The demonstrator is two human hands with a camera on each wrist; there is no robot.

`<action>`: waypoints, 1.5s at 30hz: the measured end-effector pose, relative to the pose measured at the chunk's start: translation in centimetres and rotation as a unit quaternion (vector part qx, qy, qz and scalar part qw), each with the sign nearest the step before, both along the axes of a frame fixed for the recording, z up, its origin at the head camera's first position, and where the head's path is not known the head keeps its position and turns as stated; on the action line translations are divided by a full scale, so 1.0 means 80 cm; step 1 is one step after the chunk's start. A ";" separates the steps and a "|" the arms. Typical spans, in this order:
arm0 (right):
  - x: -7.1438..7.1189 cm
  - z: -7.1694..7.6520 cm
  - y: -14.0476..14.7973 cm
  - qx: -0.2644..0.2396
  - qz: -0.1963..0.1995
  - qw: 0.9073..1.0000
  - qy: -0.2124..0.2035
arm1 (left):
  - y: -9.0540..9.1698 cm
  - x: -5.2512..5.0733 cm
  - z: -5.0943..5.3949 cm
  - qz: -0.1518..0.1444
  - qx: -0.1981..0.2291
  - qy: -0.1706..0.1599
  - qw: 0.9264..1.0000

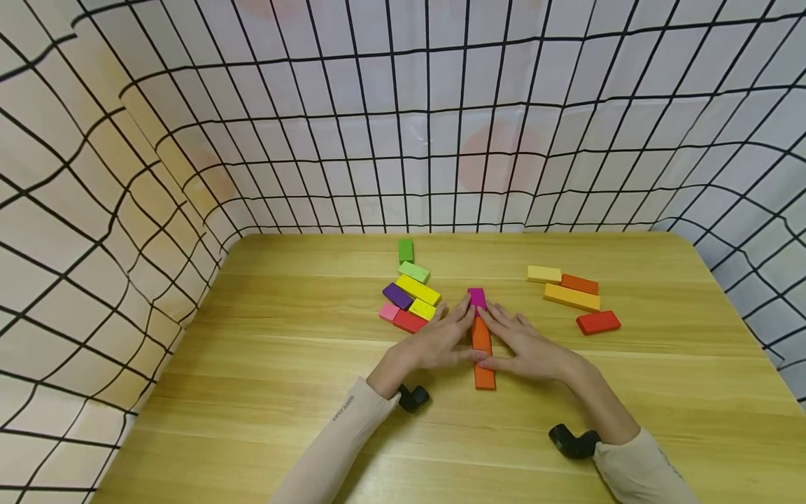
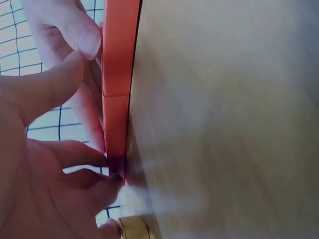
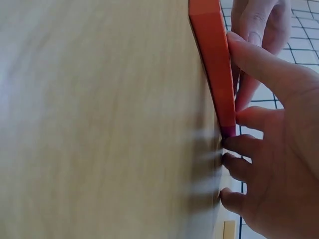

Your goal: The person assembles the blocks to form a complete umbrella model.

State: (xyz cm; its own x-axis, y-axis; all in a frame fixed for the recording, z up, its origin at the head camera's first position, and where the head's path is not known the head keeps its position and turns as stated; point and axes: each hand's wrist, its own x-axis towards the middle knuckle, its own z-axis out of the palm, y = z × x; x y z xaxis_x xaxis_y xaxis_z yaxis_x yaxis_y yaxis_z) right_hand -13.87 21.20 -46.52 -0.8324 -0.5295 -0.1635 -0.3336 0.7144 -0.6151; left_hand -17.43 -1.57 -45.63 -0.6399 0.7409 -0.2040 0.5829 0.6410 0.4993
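Note:
A straight row of wooden blocks lies end to end on the table, pointing away from me: a magenta block [image 1: 477, 299] at the far end, an orange block [image 1: 481, 336] in the middle and another orange block [image 1: 484, 379] nearest. My left hand [image 1: 441, 341] touches the row's left side, its fingertips by the magenta block. From the right, my right hand [image 1: 535, 348] touches the same row with extended fingers. Both thumbs meet above the orange blocks. In the left wrist view, a seam shows between the orange blocks [image 2: 117, 119]. Fingers partly cover the magenta block.
Left of the row lie a green block [image 1: 406, 250], a light green block [image 1: 413, 271], a purple block [image 1: 398, 295], a red block [image 1: 409, 321] and several others. Yellow [image 1: 571, 297] and red blocks [image 1: 598, 322] lie right. Black grid netting [image 1: 428, 154] encloses the wooden table [image 1: 264, 350].

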 end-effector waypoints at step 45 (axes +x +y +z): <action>-0.044 -0.006 0.132 -0.031 -0.209 0.966 0.147 | -0.002 0.010 0.000 -0.035 -0.020 0.026 0.999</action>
